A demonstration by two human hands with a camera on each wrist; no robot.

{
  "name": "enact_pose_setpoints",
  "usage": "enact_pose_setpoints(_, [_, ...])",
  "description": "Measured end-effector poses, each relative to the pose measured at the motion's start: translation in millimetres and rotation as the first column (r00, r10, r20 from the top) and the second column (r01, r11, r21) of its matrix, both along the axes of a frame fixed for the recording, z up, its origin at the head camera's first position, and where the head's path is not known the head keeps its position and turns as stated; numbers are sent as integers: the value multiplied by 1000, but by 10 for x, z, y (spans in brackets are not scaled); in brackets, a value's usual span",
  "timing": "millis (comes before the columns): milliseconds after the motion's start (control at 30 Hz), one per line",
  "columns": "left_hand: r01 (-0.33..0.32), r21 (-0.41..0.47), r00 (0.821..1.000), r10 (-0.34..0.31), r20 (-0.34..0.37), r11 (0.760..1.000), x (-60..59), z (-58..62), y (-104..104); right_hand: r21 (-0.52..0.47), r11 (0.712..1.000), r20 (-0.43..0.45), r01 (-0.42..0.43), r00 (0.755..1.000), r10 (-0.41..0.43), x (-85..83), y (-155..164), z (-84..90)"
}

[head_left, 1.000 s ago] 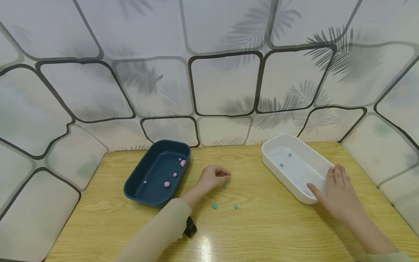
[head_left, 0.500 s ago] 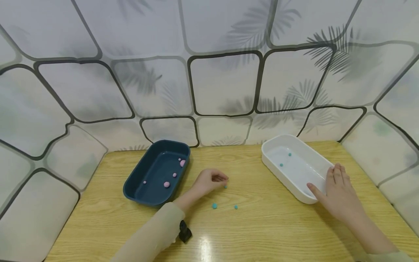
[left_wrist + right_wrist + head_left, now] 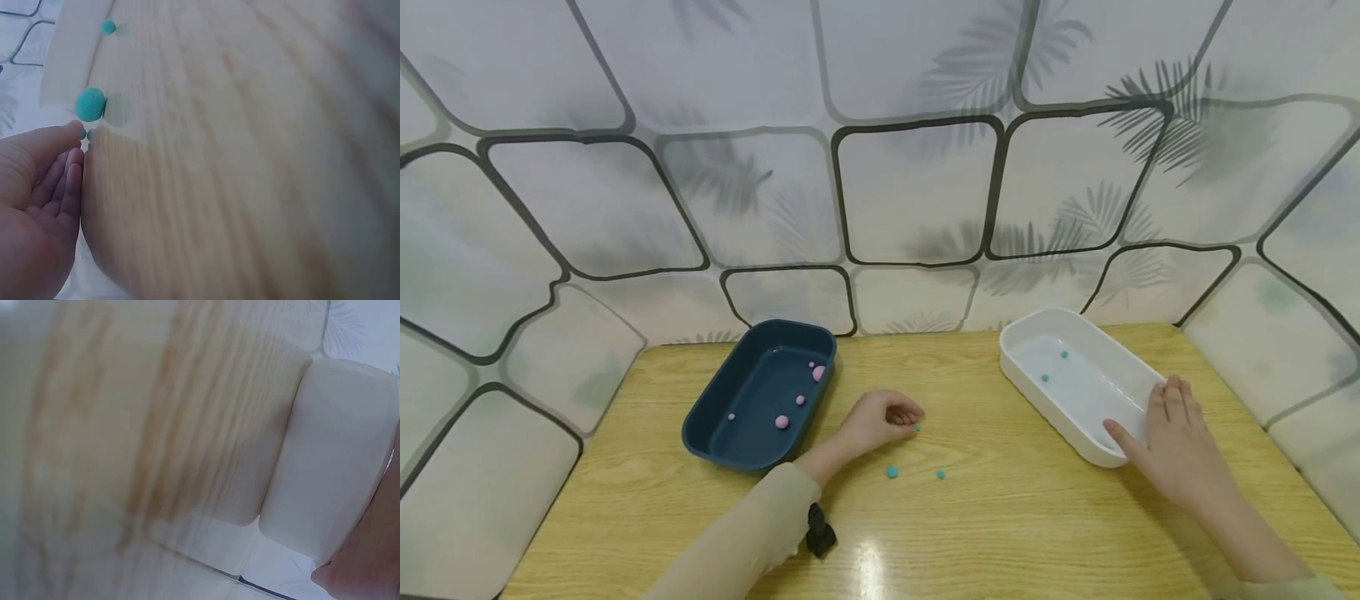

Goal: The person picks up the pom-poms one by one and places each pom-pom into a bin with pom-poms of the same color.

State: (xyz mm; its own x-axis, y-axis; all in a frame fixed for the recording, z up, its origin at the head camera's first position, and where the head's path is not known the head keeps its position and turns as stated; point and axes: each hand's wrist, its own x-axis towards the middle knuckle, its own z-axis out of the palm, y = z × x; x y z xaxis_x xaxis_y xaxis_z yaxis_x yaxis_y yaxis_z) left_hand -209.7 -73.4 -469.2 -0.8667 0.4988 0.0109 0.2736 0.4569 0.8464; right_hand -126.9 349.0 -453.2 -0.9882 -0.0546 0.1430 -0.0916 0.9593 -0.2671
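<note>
Beads lie loose between navy tray and white tray.

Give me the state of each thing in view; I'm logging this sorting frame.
Blue tray: upright, holds pink balls.
White tray: upright, holds two teal balls.
Loose teal balls: on the table.
Left hand: fingers curled beside a teal ball.
Right hand: resting on white tray's end.

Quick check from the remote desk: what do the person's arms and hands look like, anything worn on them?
Both hands are bare, no gloves or rings visible. The left hand comes out of a long, loose, pale beige sleeve, with a small black device strapped at the wrist. The right hand has a bare forearm; only a sliver of the same pale sleeve shows at the frame's bottom edge.
</note>
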Motion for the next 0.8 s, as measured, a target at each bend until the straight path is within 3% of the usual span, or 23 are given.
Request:
enact_pose_setpoints(367, [38, -101, 990, -51, -129, 994, -20, -29, 24, -10, 1000, 13, 4, 1000, -4, 1, -1, 0])
enact_pose_setpoints(800, [27, -123, 986, -47, -158, 992, -43, -56, 30, -4, 1000, -1, 3, 1000, -3, -6, -3, -4])
